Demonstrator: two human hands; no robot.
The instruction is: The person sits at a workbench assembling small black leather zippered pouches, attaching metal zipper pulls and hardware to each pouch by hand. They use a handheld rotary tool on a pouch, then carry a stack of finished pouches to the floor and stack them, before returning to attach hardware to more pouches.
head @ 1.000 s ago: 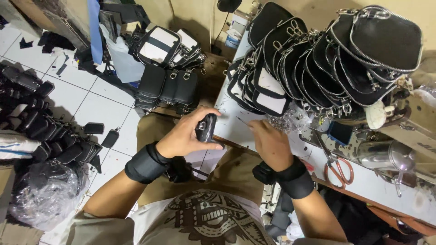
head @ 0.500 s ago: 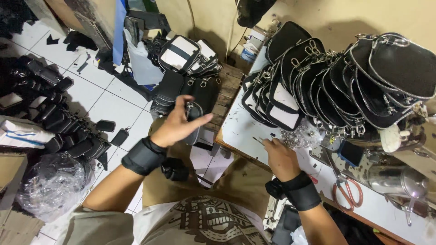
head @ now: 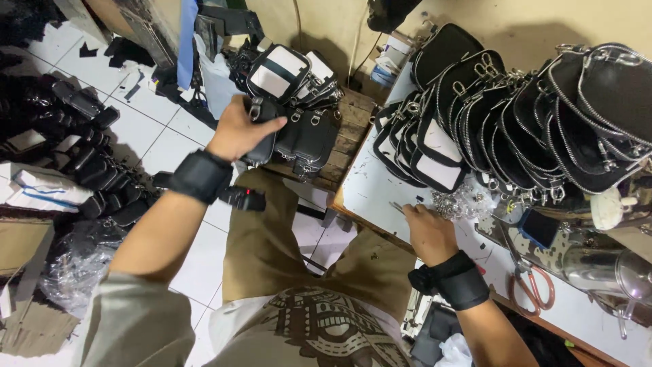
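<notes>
Your left hand (head: 239,129) is out over the floor side, fingers wrapped around a small black pouch (head: 263,139) that touches the row of black pouches (head: 309,136) standing on the wooden crate (head: 350,119). Your right hand (head: 428,234) rests on the white table (head: 370,183), fingertips pinched on a thin metal tool (head: 396,206), just beside the heap of silver clips (head: 465,202). Black zip bags (head: 475,102) line the table's far side, and red-handled scissors (head: 533,289) lie near your right wrist.

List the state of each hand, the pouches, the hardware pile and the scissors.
left hand: closed on a black pouch at the floor stack
right hand: on the white table, pinching a small metal piece
row of pouches: standing on edge
metal hardware pile: loose
red-handled scissors: lying flat
</notes>
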